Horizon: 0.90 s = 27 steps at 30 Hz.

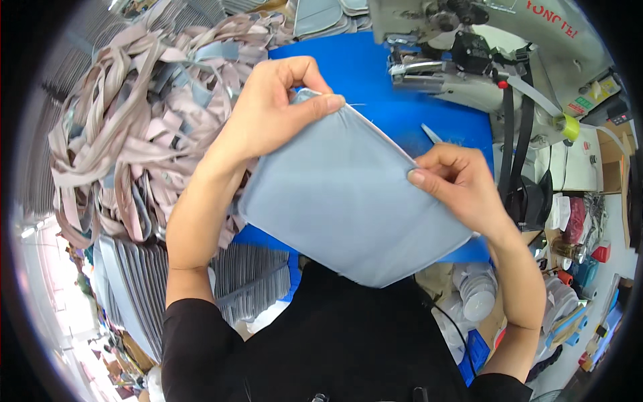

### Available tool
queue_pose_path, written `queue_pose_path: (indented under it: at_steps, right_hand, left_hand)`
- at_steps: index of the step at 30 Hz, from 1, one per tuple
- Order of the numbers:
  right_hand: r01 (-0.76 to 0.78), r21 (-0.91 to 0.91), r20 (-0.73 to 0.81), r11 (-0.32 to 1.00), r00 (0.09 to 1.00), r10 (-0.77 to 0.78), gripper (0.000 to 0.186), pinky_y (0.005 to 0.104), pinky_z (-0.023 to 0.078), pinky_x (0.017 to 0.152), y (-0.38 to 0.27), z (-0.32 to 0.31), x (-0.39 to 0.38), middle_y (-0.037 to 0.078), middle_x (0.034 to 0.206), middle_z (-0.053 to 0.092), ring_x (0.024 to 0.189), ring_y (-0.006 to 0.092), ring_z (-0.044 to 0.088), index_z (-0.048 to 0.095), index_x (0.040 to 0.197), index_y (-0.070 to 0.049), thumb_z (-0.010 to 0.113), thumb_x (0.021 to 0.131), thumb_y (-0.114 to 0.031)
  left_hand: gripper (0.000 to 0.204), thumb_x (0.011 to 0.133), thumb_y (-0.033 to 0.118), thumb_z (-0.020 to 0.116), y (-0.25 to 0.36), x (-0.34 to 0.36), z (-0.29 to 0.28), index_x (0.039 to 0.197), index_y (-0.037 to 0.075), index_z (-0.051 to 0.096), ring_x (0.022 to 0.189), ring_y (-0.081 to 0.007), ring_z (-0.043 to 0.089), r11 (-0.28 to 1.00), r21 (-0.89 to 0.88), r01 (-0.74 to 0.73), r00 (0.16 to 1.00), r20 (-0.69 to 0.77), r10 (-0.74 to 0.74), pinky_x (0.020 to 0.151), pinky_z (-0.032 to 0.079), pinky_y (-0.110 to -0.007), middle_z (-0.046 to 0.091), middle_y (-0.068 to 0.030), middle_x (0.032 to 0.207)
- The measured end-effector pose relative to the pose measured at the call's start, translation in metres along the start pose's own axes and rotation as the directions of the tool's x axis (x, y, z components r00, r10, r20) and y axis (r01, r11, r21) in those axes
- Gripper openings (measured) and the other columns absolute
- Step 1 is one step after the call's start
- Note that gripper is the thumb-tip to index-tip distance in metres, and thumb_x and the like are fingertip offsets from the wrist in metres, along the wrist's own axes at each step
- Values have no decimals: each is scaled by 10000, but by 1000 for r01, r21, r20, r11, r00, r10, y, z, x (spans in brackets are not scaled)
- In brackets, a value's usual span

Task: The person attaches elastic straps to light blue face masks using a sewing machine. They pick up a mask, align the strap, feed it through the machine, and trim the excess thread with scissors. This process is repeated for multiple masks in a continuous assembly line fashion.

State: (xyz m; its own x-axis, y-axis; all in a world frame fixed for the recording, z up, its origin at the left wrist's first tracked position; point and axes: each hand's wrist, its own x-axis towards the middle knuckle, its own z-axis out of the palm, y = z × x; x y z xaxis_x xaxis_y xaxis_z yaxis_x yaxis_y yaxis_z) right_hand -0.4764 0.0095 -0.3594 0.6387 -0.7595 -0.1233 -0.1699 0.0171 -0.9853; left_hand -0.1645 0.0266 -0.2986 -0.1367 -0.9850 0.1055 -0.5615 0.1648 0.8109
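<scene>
A blue-grey fabric panel (341,194) with rounded corners and a stitched border hangs tilted between both hands, above a blue work surface. My left hand (278,107) pinches its top corner, thumb in front and fingers curled behind. Along the upper right edge, my right hand (455,181) grips the panel between thumb and bent fingers. A thin pale strip shows on the edge running between the two hands. A loose thread sticks out near my left thumb. Just past my right hand, a pointed metal blade (431,132) lies on the blue surface (375,67); the rest of it is hidden.
An industrial sewing machine (462,67) stands at the far right. A big tangled heap of pinkish and grey fabric strips (147,127) lies at the left. Stacked grey panels (251,281) sit below it, with more panels (321,17) at the back. White thread cones (477,295) stand at the lower right.
</scene>
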Motion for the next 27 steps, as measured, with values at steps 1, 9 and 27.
queue_pose_path:
  at_steps: [1, 9, 27]
  right_hand:
    - [-4, 76, -19, 997, 1000, 6, 131, 205, 426, 587, 3, 1, 5, -31, 760, 694, 642, 0, 544, 745, 950, 5, 788, 945, -119]
    - [-27, 533, -246, 846, 951, 185, 132, 214, 476, 618, 27, 33, 56, 13, 808, 719, 686, 30, 604, 739, 951, -11, 760, 965, -140]
    - [116, 727, -373, 677, 894, 248, 245, 244, 549, 687, 18, 33, 97, 79, 909, 749, 767, 98, 686, 725, 1063, 49, 769, 957, -168]
  left_hand:
    - [183, 886, 119, 823, -4, 20, -2, 843, 30, 669, 806, -61, 605, 999, 9, -39, 999, 36, 38, 746, 471, -235, 710, -18, 854]
    - [171, 862, 141, 813, -52, 144, 5, 932, 4, 738, 787, -59, 597, 1000, -13, 15, 966, 257, -11, 705, 471, -247, 707, -5, 842]
    - [313, 864, 130, 758, -39, 203, 15, 1152, 10, 734, 954, -228, 673, 955, 31, -294, 919, 285, 274, 841, 524, -356, 758, -112, 1044]
